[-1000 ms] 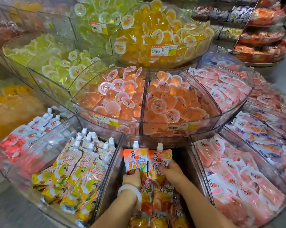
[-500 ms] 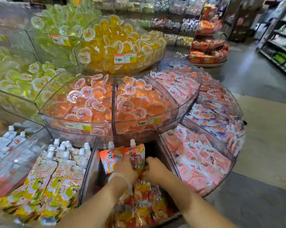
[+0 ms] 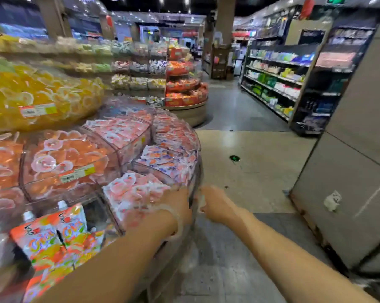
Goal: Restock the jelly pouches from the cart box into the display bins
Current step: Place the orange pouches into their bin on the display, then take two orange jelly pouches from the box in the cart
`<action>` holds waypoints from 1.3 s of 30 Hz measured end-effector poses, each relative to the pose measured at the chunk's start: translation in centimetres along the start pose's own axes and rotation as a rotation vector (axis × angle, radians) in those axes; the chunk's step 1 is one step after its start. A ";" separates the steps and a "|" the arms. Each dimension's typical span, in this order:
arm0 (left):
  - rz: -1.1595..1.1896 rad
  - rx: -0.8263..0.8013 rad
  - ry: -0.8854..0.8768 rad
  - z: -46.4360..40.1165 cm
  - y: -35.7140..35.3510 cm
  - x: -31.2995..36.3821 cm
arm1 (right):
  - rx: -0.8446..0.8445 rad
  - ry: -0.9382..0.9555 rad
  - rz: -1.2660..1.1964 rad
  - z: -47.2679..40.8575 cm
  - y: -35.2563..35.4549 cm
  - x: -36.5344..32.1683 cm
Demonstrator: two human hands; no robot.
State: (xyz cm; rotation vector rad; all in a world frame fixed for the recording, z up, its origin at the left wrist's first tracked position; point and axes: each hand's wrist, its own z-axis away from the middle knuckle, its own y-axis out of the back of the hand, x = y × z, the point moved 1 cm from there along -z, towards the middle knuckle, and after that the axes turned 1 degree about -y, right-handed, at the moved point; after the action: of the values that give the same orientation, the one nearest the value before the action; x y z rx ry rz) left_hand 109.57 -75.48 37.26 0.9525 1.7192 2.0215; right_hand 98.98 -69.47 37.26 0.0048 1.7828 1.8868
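Pouches (image 3: pixel 60 235): upright in bin (image 3: pixel 110 217), spouts up, lower left of both hands. Left hand (image 3: pixel 180 204) nearer, at bin rim; right hand (image 3: pixel 215 204) over floor. Grip: cannot tell, blurred. Cart box unseen.

supermarket aisle: grey polished floor (image 3: pixel 239 110) with a paler beige section, dark stocked shelving (image 3: pixel 278 84) at right, square pillar (image 3: pixel 225 20), small bright ceiling lights (image 3: pixel 185 0) overhead.
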 end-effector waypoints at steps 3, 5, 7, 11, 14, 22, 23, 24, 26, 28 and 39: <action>-0.001 -0.080 -0.177 -0.2 -3.2 9.5 | 0.011 -0.154 0.034 5.2 2.4 8.4; -0.014 -0.142 -0.223 -0.1 -5.3 15.4 | 0.043 -0.250 0.054 8.6 3.6 14.2; -0.038 -0.186 -0.292 0.0 -7.0 21.0 | 0.085 -0.360 0.077 12.0 4.9 19.7; -0.112 -0.267 -0.458 0.2 -10.3 32.1 | 0.153 -0.594 0.073 18.7 7.0 29.1; -0.157 -0.315 -0.594 0.8 -13.7 40.2 | 0.183 -0.744 0.017 23.5 7.3 35.8; -0.237 -0.387 -0.984 -0.2 -20.9 60.5 | 0.230 -1.074 -0.052 31.7 10.9 52.1; -0.233 -0.405 -1.014 -0.8 -21.5 63.1 | 0.235 -1.104 -0.057 32.3 11.9 54.3; -0.233 -0.427 -1.038 -1.5 -22.0 65.7 | 0.241 -1.134 -0.064 32.7 13.0 56.4; -0.223 -0.445 -1.080 -3.3 -22.6 70.7 | 0.280 -1.183 -0.062 33.1 15.4 60.4; -0.207 -0.431 -1.106 -5.5 -23.6 75.1 | 0.322 -1.220 -0.066 33.2 17.0 64.1; -0.369 -0.590 -1.213 -11.4 -35.0 92.0 | 0.216 -1.386 -0.221 35.9 17.4 83.5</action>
State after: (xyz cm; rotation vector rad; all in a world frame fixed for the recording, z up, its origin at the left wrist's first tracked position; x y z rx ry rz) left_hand 29.06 -18.30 28.79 1.1374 0.5311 1.1087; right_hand 33.93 -4.24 28.32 0.9063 0.8917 0.9741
